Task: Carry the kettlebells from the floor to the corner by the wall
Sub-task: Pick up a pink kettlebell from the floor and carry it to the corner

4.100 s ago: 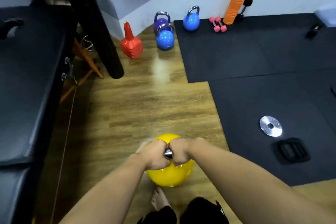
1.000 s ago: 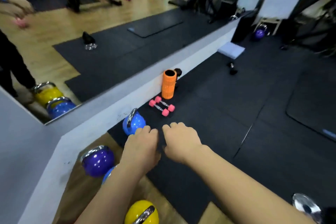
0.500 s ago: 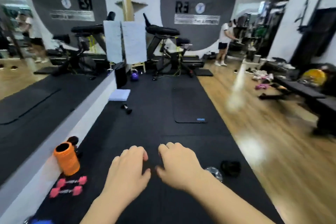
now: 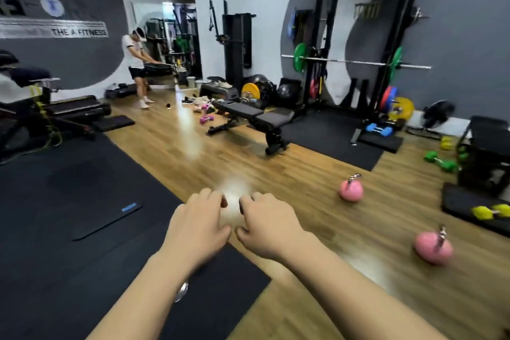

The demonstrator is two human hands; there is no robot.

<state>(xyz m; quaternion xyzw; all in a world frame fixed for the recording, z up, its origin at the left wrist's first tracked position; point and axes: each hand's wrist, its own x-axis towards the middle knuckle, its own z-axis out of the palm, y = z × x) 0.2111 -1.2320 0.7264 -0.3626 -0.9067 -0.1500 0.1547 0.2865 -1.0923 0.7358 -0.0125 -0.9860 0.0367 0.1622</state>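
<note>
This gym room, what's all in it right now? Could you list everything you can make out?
kettlebells: 2, pink, on the wood floor at right, one nearer, one farther
bench: 1, black, mid-floor
rack: 1, black, back right, holding a barbell with green plates
dumbbells: green and yellow at far right, blue by the rack, pink near the bench
mats: black, large one at left, another under the rack
fan: 1, black, by the right wall
other person: 1, white shirt, dark shorts, standing at the back left
left hand: empty, fingers curled, held out low in front
right hand: empty, beside the left hand
</note>
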